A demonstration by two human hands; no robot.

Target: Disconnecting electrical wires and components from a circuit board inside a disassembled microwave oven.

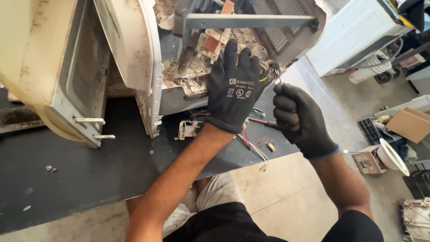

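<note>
Your left hand [234,87], in a black knit glove, lies flat with fingers spread against the dirty, opened underside of the cream-coloured plastic appliance housing [134,49], which rests tipped on the black worktop [89,175]. The hand presses on the casing rather than gripping anything. Your right hand [298,118], gloved the same way, is closed in a fist around the handle of a thin metal screwdriver [279,79], whose shaft points up into the housing just beside your left fingertips. The two hands sit close together, near touching.

A grey metal bracket bar [251,20] runs across the top of the open cavity, above a small red-and-white electrical part [211,44]. Below your left wrist, loose red and white wires [255,145] trail over the worktop edge. Two small screws [50,169] lie well apart on the worktop to the left. A brown cardboard box [410,123] sits on the floor at the right.
</note>
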